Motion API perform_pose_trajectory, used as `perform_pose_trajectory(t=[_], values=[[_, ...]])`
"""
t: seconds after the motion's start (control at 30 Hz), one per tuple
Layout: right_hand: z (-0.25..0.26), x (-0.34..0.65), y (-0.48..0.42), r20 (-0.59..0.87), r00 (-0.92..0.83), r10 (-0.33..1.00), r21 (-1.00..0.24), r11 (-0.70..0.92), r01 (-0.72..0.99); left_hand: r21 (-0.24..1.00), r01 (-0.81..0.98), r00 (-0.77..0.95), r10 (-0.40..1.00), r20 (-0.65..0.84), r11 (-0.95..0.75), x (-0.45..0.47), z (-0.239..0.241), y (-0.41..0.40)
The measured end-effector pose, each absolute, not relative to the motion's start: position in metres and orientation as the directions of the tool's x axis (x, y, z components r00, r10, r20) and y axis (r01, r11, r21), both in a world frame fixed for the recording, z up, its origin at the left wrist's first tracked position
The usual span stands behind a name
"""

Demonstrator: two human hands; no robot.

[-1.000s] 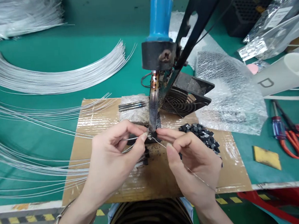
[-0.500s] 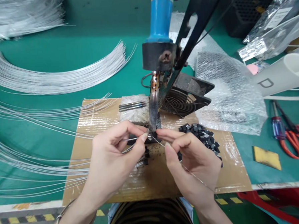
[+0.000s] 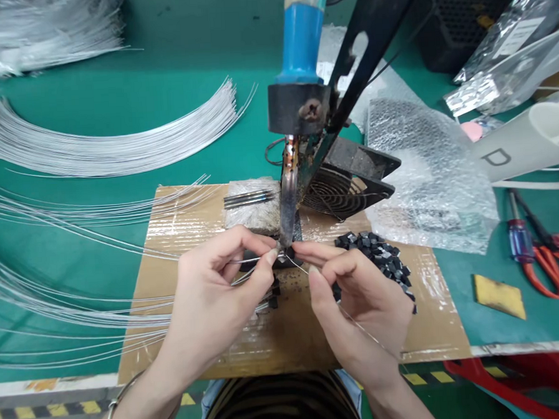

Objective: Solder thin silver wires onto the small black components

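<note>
My left hand (image 3: 220,284) is closed in a pinch on a thin grey-white wire (image 3: 245,260), whose end lies right under the soldering iron's tip (image 3: 287,225). The iron's blue handle (image 3: 302,42) is clamped upright in a black stand. From the right, my right hand (image 3: 366,305) closes on a thin strand of solder wire (image 3: 299,266), which runs across the palm toward the wrist. Its front end meets the area just below the tip. Fingertips partly hide the exact contact, and I cannot tell whether a small dark part sits there.
Small black blocks (image 3: 378,254) lie heaped on the cardboard (image 3: 435,326). Several white wire bundles (image 3: 117,149) spread at left. A fan (image 3: 348,187) stands behind the iron; bubble wrap (image 3: 428,177), a yellow sponge (image 3: 499,295) and orange-handled scissors (image 3: 547,270) lie right.
My left hand has shifted very slightly to the right with the wire, closer under the iron tip. My right hand holds the solder wire in nearly the same place.
</note>
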State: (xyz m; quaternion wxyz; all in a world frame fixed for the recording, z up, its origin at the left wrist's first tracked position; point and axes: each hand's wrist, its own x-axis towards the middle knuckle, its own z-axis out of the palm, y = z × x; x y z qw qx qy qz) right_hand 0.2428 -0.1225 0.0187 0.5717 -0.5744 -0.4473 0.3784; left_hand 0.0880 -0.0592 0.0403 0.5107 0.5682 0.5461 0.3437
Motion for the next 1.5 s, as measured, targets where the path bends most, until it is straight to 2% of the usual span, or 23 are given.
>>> perform_pose_trajectory(t=[0.2,0.33,0.63,1.1,1.5], values=[[0.02,0.244,-0.122,0.1,0.274,0.957,-0.99,0.067,0.128,0.959,0.256,0.171,0.971,-0.168,0.121,0.088,0.041,-0.059],[0.018,0.242,-0.123,0.111,0.323,0.94,-0.991,0.082,0.103,0.959,0.259,0.172,0.972,-0.162,0.115,0.087,0.04,-0.06],[0.011,0.242,-0.126,0.117,0.305,0.945,-0.993,0.103,0.06,0.958,0.27,0.166,0.975,-0.147,0.099,0.088,0.038,-0.059],[0.011,0.243,-0.125,0.122,0.295,0.948,-0.992,0.104,0.076,0.973,0.196,0.172,0.972,-0.159,0.124,0.089,0.039,-0.057],[0.013,0.241,-0.123,0.099,0.325,0.941,-0.993,0.075,0.087,0.967,0.227,0.165,0.974,-0.158,0.118,0.089,0.037,-0.057]])
